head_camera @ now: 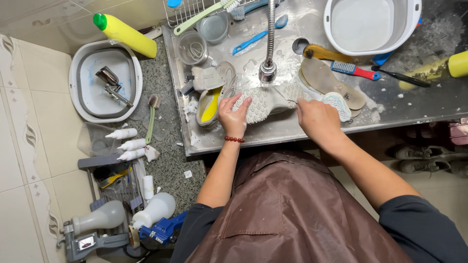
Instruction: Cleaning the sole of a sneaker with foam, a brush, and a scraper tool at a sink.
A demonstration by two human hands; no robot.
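A pale mesh sneaker (265,101) lies sole-up across the steel sink (292,129), right under the tap nozzle (267,72). My left hand (233,116) grips its left end; a red bead bracelet sits on that wrist. My right hand (316,117) holds the right end of the sneaker, fingers curled around it. A second sneaker (210,92) with a yellow lining rests to the left in the sink. Brown insoles (331,80) lie to the right, behind my right hand.
A white tub (370,24) stands at the back right, with brushes (353,69) beside it. On the granite counter at left are a white basin (105,83), a yellow bottle (126,33), small squeeze bottles (130,144) and a green brush (152,117). Shoes (421,158) sit under the sink.
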